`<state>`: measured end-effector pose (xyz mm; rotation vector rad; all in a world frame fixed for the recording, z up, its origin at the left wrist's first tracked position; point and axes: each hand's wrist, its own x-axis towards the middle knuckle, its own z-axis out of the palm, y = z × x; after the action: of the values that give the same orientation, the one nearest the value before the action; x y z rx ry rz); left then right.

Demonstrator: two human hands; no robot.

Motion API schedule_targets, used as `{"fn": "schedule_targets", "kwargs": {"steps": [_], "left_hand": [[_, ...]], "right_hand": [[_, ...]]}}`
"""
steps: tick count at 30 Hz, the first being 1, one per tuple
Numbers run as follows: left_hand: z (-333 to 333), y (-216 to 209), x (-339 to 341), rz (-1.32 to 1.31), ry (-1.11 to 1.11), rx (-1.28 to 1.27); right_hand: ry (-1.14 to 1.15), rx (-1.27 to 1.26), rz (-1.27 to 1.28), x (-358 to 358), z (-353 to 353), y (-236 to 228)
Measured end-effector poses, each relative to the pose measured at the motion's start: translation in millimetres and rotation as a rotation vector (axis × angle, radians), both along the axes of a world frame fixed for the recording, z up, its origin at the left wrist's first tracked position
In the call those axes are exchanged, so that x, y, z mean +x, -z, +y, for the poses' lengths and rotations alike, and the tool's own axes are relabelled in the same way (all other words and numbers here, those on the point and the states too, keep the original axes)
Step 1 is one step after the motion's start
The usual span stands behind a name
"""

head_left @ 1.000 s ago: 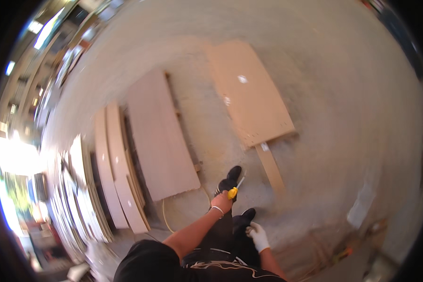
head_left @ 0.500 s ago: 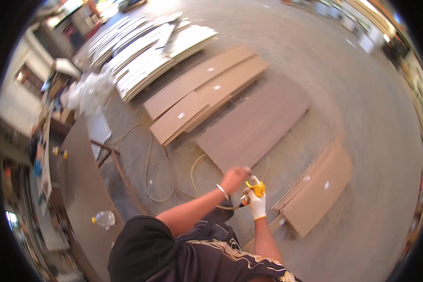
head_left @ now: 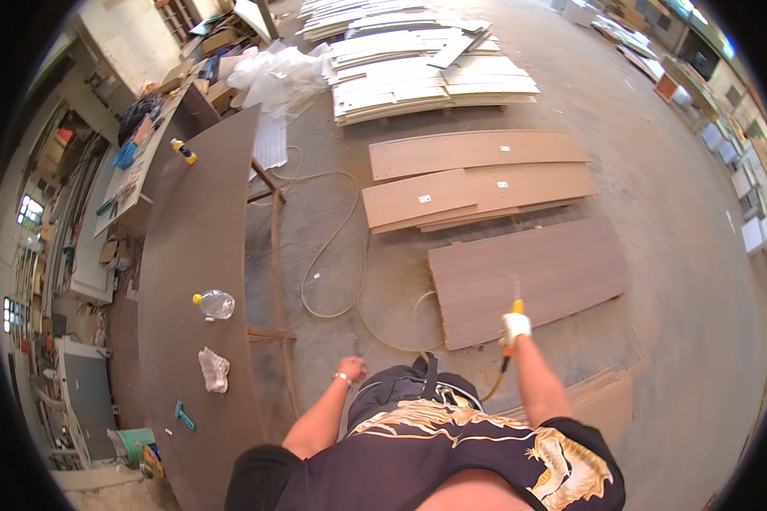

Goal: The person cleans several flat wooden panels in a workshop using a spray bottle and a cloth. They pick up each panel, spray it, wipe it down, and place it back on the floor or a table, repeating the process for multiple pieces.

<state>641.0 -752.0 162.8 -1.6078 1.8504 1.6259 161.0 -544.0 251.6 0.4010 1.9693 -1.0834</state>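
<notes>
My right hand, in a white glove, grips a yellow and orange air blow gun. Its thin nozzle reaches out over a stack of dark brown panels lying low on the floor. From the gun's lower end an air hose curves down towards my legs. My left hand, bare with a band at the wrist, hangs at my left side with curled fingers. Nothing shows in it, and it is nearest the brown worktable's frame.
On the long brown worktable are a clear bottle, a crumpled plastic bag and a green scraper. Light brown boards and white panels are stacked ahead. A looped hose crosses the floor; more boards lie right.
My hands, close together before, have parted. The left dropped back to my side; the right stretched forward with the blow gun over the dark panels. The view has turned left.
</notes>
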Motion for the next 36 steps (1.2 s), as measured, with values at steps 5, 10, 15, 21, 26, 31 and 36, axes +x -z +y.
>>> {"fn": "schedule_targets", "kwargs": {"steps": [5, 10, 15, 21, 26, 31, 36], "left_hand": [[80, -26, 127, -0.183, -0.835, 0.236], [127, -59, 142, -0.273, -1.063, 0.156], [152, -65, 84, -0.088, -0.945, 0.07], [197, -65, 63, -0.034, -0.854, -0.193], [232, -53, 93, -0.07, -1.304, -0.106], [153, -21, 103, 0.016, -1.258, -0.183], [-16, -28, 69, 0.368, -1.349, 0.031]], "right_hand": [[0.086, -0.003, 0.02, -121, -1, 0], [-0.275, 0.021, -0.042, -128, -52, -8], [-0.411, 0.092, -0.06, -138, -104, 3], [-0.244, 0.017, -0.133, -158, -135, 25], [-0.853, 0.081, -0.003, -85, -181, 25], [-1.825, 0.25, 0.377, 86, -223, -12], [-2.255, -0.024, 0.433, 225, -249, -81]]}}
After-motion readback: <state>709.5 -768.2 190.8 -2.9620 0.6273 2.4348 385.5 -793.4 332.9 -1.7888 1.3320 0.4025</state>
